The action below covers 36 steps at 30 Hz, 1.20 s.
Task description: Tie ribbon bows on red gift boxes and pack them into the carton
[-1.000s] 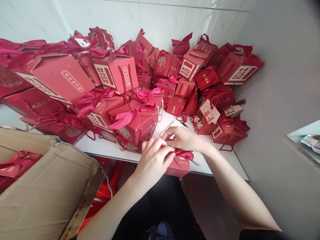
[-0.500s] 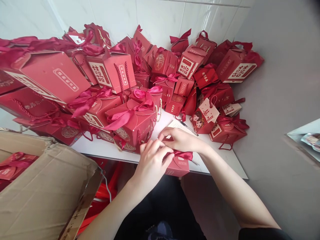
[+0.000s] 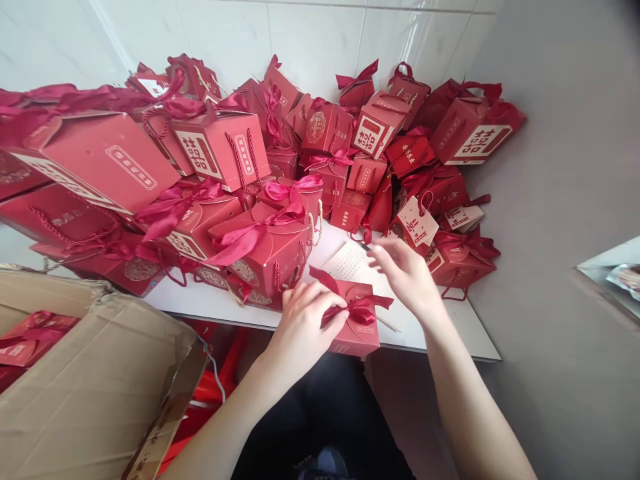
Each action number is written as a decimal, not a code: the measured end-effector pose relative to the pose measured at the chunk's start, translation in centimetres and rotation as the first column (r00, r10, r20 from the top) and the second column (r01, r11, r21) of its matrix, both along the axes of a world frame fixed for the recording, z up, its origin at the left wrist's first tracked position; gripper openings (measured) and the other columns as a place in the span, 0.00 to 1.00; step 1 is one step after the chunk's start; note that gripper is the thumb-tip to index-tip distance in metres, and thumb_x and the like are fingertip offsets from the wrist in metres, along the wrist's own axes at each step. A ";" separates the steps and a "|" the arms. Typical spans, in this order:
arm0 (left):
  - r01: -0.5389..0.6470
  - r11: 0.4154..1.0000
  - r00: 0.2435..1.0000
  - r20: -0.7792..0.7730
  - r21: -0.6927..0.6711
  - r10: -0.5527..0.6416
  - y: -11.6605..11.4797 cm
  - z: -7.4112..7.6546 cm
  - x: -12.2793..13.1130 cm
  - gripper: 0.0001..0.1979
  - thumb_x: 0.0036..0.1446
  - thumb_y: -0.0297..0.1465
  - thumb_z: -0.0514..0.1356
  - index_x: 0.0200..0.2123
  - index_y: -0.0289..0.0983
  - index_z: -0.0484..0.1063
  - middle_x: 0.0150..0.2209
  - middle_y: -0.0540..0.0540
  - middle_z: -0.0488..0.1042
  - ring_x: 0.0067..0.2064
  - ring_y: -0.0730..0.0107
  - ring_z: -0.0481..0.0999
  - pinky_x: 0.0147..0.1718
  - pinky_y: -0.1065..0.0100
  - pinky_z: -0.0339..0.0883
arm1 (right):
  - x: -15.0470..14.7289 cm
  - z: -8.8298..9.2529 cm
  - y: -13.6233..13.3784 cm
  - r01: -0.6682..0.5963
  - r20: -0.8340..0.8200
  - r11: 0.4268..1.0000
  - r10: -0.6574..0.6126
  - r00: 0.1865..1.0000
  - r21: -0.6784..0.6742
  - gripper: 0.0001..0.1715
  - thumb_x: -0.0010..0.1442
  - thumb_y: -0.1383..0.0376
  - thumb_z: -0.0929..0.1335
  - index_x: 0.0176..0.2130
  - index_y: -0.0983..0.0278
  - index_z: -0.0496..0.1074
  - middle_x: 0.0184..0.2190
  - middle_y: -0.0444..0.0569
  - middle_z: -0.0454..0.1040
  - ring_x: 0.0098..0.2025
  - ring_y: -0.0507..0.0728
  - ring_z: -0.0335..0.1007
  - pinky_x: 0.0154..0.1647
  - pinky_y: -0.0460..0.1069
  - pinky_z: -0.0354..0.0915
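Observation:
A small red gift box (image 3: 353, 343) sits at the table's front edge, its dark red ribbon (image 3: 364, 308) tied in a bow across the top. With thumb and forefinger, my left hand (image 3: 311, 317) pinches the left side of that ribbon. My right hand (image 3: 407, 277) is up off the box, fingers apart, holding nothing. Below its fingertips lies a written sheet of paper (image 3: 345, 262). The end of a dark pen (image 3: 363, 245) shows by the fingertips, mostly hidden. A thin stick-like thing (image 3: 389, 325) pokes out at the box's right.
Stacked red gift boxes (image 3: 220, 150) with ribbons and cord handles line the back and left of the white table (image 3: 210, 299). More boxes, one with a hanging tag (image 3: 416, 220), stand at right. An open cardboard carton (image 3: 85, 393) is front left; a grey wall (image 3: 545, 220) bounds the right.
My right hand has left the ribbon and moved right, over the paper, with its fingers opening. My left hand stays at the bow, and more of the box and paper shows.

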<state>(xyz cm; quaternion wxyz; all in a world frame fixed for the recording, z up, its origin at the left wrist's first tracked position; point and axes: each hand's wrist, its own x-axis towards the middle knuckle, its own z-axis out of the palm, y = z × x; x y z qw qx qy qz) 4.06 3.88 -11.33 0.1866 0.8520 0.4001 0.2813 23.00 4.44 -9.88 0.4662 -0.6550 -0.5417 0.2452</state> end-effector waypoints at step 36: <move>-0.065 0.998 0.950 0.304 -0.027 0.070 -0.1 -0.8 -0.3 0.09 0.55 0.32 0.58 0.40 0.38 0.65 0.37 0.47 0.67 0.39 0.68 0.68 0.41 0.66 0.64 | -1.0 -0.2 -6.7 -0.023 0.006 0.980 0.024 1.000 -0.196 0.25 0.57 0.44 0.61 0.30 0.61 0.69 0.20 0.44 0.64 0.24 0.53 0.58 0.26 0.48 0.55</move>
